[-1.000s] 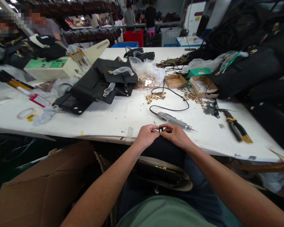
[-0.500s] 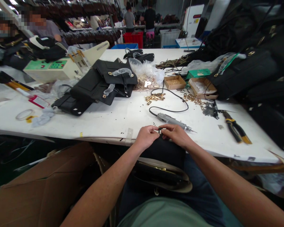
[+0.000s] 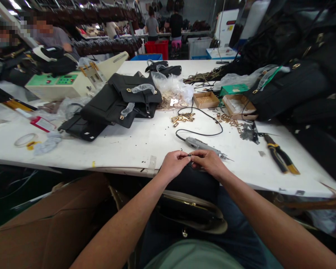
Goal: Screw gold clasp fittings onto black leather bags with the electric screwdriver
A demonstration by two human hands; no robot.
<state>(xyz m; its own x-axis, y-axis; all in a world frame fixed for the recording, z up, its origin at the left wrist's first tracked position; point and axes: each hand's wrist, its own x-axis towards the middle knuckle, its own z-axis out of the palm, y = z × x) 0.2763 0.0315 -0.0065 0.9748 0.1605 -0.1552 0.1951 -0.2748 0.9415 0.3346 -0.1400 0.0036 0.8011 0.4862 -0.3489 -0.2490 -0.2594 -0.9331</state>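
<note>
A black handbag [image 3: 194, 182] lies across my lap against the table's front edge, its mouth with a gold zip gaping toward me. At its far edge my left hand [image 3: 175, 163] and my right hand [image 3: 206, 160] meet, both with fingers pinched together. Between their fingertips is a small dark strap-like piece [image 3: 189, 155]; the fingers cover most of it, so I cannot tell its exact kind. Just beyond my right hand rests a grey electric screwdriver [image 3: 203, 145] with a black cord. Gold metal plates [image 3: 182, 118] lie in a small pile farther back.
Black bags [image 3: 114, 97] are stacked at the left, more [image 3: 291, 86] at the right. Pliers [image 3: 281, 155] lie on the right of the white table [image 3: 123, 149], small cardboard boxes [image 3: 205, 100] behind. A large carton [image 3: 44, 228] stands below left. Other people work in the background.
My fingertips have drawn closer together over the small dark piece, which now shows less. The camera view has shifted slightly; the things on the table have not moved.
</note>
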